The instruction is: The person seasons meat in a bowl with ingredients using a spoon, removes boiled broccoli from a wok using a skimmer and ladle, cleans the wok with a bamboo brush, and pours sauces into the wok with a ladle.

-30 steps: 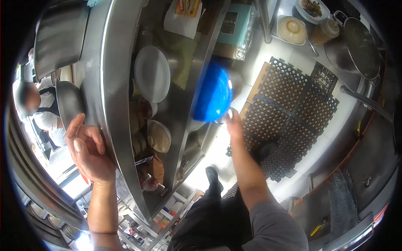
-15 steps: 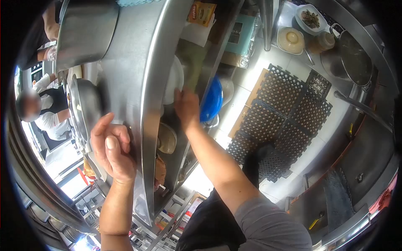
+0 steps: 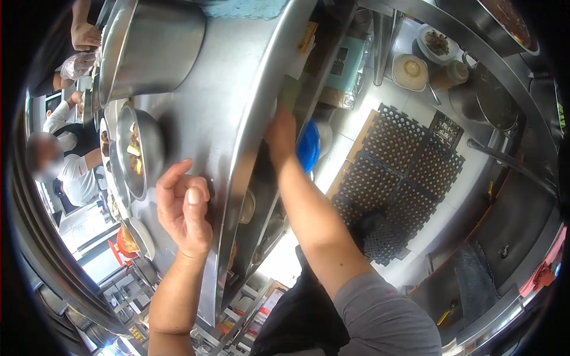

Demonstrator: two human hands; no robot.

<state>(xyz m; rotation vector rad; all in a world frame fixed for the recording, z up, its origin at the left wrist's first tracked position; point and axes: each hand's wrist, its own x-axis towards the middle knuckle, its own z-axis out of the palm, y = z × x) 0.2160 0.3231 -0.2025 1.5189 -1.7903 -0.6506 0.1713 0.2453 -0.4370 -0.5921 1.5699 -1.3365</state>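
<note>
Reaching under the smooth steel desk (image 3: 222, 77), the right hand (image 3: 280, 133) has an unreadable grip; the left hand (image 3: 185, 210), fingers parted, hovers by a rounded metal bowl (image 3: 152, 148) at the far edge.

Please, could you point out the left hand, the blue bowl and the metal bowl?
Left hand (image 3: 185, 216), head view: middle of the hand.
Blue bowl (image 3: 308, 148), head view: visible blue side.
Metal bowl (image 3: 153, 144), head view: outer wall.

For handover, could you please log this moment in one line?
left hand: empty, above steel counter; right hand: below counter, grip hidden; steel bowl: food inside
</note>
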